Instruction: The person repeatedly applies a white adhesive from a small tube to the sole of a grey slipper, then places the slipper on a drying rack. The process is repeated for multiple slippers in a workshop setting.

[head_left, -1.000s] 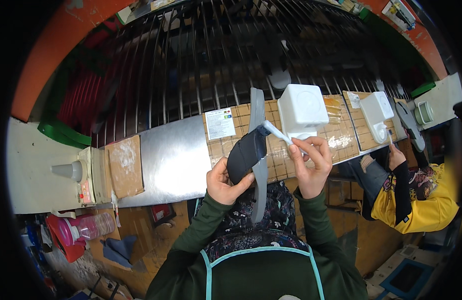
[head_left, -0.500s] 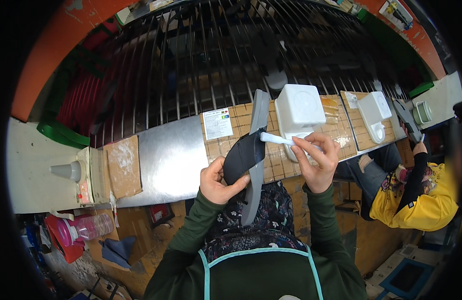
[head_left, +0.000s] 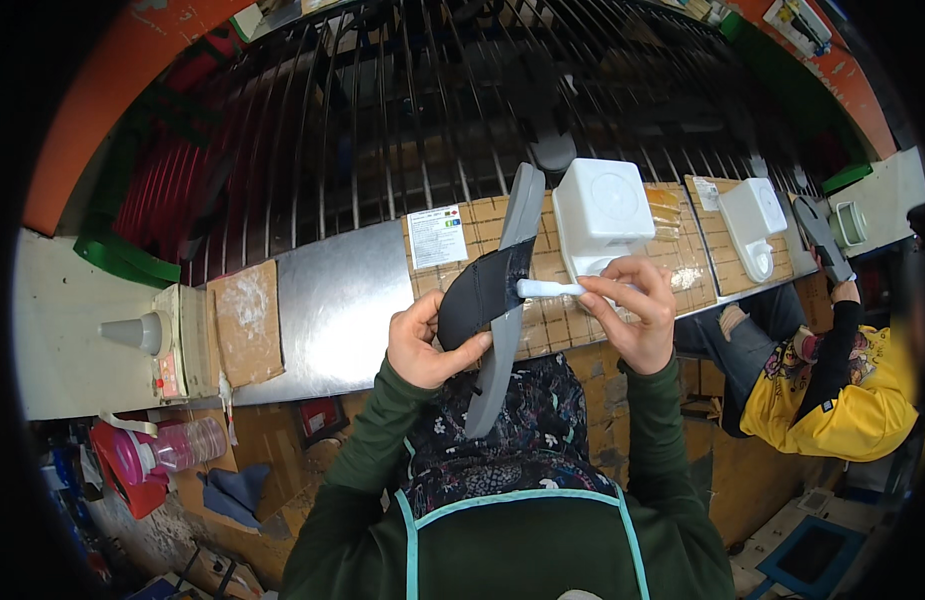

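My left hand [head_left: 427, 345] is closed around the side of a slide sandal, fingers and thumb on its black strap [head_left: 470, 300]. The sandal's grey sole [head_left: 522, 200] stands on edge, tilted, over the near side of the bench. In my right hand [head_left: 640, 315] a pale blue-white brush [head_left: 550, 289] is pinched between thumb and fingers. Its tip touches the strap's edge beside the sole; any bristles are too small to make out. Just beyond the right hand stands a white plastic pot [head_left: 604, 205] with a boxy body.
Brown cardboard [head_left: 482, 225] covers the bench under the pot, with a printed sheet [head_left: 436, 236] on it. Behind runs a rack of metal bars [head_left: 382, 150]. At right, a co-worker in a yellow top [head_left: 862, 400] holds another sole [head_left: 822, 238] near a second white pot [head_left: 752, 225].
The sandal has shifted slightly left and leans further, its upper end to the right. The brush has moved slightly down along the strap's edge and lies more level.
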Available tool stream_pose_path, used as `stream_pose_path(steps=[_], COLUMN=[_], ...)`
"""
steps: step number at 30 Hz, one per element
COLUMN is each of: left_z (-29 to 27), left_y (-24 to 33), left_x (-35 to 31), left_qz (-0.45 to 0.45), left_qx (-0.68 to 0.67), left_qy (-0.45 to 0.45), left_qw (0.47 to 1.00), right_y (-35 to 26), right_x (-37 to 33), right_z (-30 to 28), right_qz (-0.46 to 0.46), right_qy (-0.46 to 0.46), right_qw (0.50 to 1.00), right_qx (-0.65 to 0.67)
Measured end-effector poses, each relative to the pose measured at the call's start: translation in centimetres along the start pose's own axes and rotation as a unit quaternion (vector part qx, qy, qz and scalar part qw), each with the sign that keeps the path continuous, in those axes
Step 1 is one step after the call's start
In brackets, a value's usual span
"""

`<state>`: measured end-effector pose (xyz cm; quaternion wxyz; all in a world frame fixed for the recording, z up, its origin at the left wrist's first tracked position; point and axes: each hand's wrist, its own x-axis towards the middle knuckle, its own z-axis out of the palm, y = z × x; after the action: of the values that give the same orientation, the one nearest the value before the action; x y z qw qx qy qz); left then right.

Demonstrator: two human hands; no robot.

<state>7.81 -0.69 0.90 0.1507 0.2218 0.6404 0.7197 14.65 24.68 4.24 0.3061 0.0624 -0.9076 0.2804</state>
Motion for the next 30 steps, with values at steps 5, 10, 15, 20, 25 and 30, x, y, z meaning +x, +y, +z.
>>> stream_pose_path(steps=[5,10,15,20,25,30], left_z=[-0.5,-0.3,-0.2,-0.6,-1.0,-1.2], left_y=[0.1,0.1,0.2,0.5,0.7,0.8], left_x=[0.5,0.8,1.0,1.3,1.7,2.2], left_qz=[0.005,-0.012,-0.008,-0.02,-0.018,-0.021], left_qx=[-0.013,-0.058,-0.052,-0.026,-0.019,-0.014], left_qy=[-0.022,-0.027,-0.036,-0.046,-0.057,-0.067], left_qw=[1.0,0.998,0.998,0.998,0.998,0.997], right_y=[0.8,1.4,0.7,0.7,1.5,2.0], right_x=[0.0,0.3,0.5,0.4,0.3,0.5], right_z=[-0.3,-0.8,-0.8,-1.0,-0.7,-0.1], right_qz=[0.018,0.031,-0.018,-0.028,0.035,0.019], right_qy=[-0.051,-0.089,0.05,-0.025,-0.109,-0.111], right_qw=[0.998,0.99,0.998,0.999,0.985,0.976], right_qx=[0.044,0.102,-0.028,0.026,0.133,0.189])
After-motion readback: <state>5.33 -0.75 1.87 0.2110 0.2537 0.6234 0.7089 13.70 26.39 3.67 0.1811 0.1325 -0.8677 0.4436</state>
